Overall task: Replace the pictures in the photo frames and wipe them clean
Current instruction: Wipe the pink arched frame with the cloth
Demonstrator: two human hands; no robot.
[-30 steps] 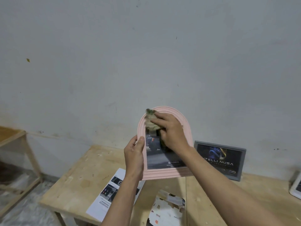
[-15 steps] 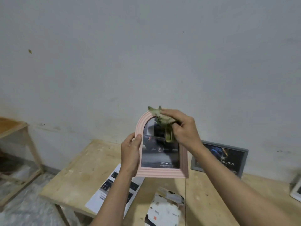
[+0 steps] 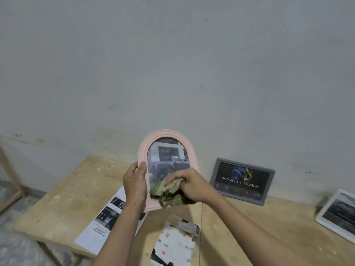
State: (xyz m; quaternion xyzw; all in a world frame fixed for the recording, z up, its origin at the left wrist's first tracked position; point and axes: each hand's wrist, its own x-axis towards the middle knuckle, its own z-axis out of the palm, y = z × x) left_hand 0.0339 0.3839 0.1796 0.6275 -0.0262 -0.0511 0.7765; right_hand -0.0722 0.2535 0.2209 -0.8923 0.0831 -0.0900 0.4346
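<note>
The light was soft, even and rather dim, with a cool grey cast on the wall (image 3: 172, 64). Shadows on the wooden surface (image 3: 249, 223) were faint. The glass of the pink arched frame (image 3: 167, 133) carried a pale, hazy glare. Slight blur softened everything, and wide-angle bending curved the edges.

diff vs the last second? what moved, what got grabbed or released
The right hand carried the green cloth from the arched top of the pink frame down to its lower part, wiping the glass. Nothing was grabbed or released. The left hand still grips the frame's left edge, held upright above the table. The grey frame still leans on the wall; the papers lie unmoved.
</note>
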